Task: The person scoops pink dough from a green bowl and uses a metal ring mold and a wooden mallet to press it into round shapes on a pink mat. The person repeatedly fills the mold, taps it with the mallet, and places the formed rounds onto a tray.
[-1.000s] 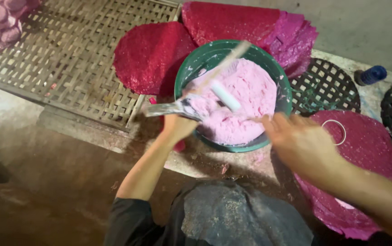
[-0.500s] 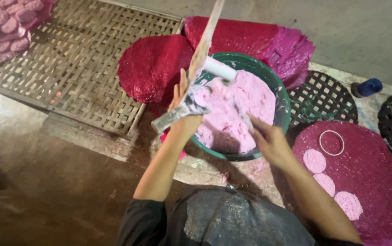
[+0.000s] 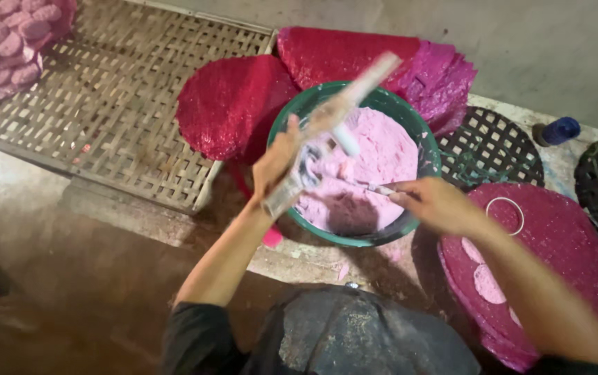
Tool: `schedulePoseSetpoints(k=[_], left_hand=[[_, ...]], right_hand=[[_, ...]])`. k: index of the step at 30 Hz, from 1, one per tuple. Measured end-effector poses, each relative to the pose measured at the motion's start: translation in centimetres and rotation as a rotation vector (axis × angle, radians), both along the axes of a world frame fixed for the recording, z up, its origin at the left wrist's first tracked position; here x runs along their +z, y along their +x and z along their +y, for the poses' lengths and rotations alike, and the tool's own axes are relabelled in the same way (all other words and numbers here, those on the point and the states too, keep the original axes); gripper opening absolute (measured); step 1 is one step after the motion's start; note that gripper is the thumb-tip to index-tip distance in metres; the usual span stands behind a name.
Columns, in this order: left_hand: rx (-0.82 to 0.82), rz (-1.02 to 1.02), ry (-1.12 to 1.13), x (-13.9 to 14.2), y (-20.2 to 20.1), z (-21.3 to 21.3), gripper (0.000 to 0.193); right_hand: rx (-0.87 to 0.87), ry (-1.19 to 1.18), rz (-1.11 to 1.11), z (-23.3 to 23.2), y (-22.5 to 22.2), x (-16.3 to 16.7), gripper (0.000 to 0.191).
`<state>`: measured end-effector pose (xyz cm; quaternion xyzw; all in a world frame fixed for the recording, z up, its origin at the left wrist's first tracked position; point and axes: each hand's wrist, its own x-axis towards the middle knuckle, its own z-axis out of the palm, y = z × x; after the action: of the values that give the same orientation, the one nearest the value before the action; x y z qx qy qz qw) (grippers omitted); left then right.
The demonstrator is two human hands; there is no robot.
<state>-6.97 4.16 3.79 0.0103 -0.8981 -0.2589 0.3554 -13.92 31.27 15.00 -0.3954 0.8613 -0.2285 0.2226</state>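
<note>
Over the green bowl (image 3: 424,149) the two hands work close to each other. The left hand (image 3: 276,163) is closed around a long pale stick (image 3: 333,128), held on a slant so that its upper end points away over the far rim; a white cylinder (image 3: 344,141) sits on it, and it seems to be kept above the bowl so that what falls from it lands inside. The right hand (image 3: 438,205) is closed on a small tool (image 3: 380,188), whose tip reaches toward the stick, just above the pink paste (image 3: 382,160) that fills the bowl. I think the tool scrapes or loads the paste, but I cannot tell which.

Near the right arm lies a red mat (image 3: 562,243) with a thin ring (image 3: 506,215) and some pale pink discs (image 3: 486,283) on it, within easy reach. More red mats (image 3: 233,104) lean behind the bowl. At the far left a bamboo rack (image 3: 111,111) carries pink cakes (image 3: 7,42).

The stick is blurred, and the grey thing at the left palm is hard to make out. The arm covers part of the right mat, and the dark baskets (image 3: 500,149) are cut off at the right edge
</note>
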Motion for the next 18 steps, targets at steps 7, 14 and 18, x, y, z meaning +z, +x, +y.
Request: schedulePoseSetpoints(k=[7, 14, 18], left_hand=[[-0.729, -0.469, 1.183, -5.2, 0.2, 2.9, 0.061], [-0.244, -0.355, 0.308, -3.9, 2.8, -1.0, 0.066], [-0.421, -0.213, 0.24, 0.3, 3.2, -0.3, 0.077]], right_hand=[[0.323, 0.473, 0.69, -3.2, 2.8, -0.9, 0.03], [0.367, 0.371, 0.82, -1.6, 5.5, 8.8, 0.028], [0.376, 0.32, 0.942, -3.7, 6.0, 9.7, 0.019]])
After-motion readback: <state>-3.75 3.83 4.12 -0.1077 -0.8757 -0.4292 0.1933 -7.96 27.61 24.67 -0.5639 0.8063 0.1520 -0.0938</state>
